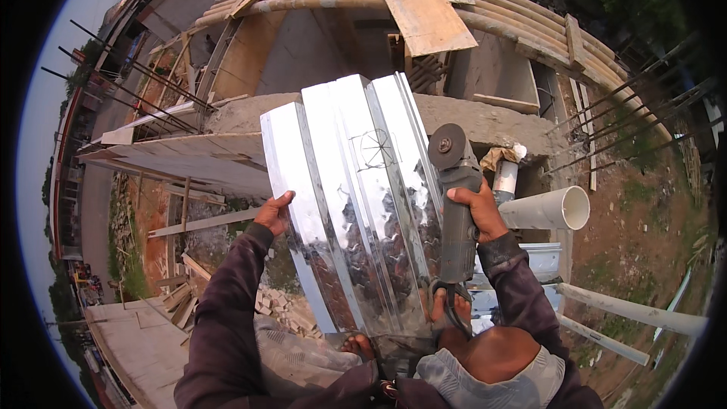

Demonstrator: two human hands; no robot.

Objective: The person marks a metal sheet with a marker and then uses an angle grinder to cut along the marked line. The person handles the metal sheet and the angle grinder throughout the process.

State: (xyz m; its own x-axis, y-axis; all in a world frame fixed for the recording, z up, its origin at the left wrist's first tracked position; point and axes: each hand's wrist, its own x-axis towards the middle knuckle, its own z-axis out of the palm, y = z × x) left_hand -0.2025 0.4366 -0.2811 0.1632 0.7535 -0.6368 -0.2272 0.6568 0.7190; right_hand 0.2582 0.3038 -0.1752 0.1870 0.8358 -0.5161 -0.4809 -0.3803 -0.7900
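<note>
A shiny ribbed metal sheet (pixel 326 174) stands in front of me, its lower end near my feet. Drawn on its upper part is a dark circle crossed by lines (pixel 375 150). My left hand (pixel 274 213) grips the sheet's left edge, thumb on the face and fingers hidden behind. In my right hand (pixel 482 208) is a grey angle grinder (pixel 457 216), held upright beside the sheet's right edge. Its brown disc (pixel 447 144) points up at the far end, and a dark cord loops down by my foot. I cannot tell whether the disc spins.
A rough concrete ledge (pixel 485 120) runs behind the sheet, with wooden boards (pixel 420 11) and long poles (pixel 333 1) beyond. Right of the grinder lies a wide grey pipe (pixel 541 210). Rebar (pixel 651 98) juts out at far right. Broken rubble (pixel 284 309) lies below on the left.
</note>
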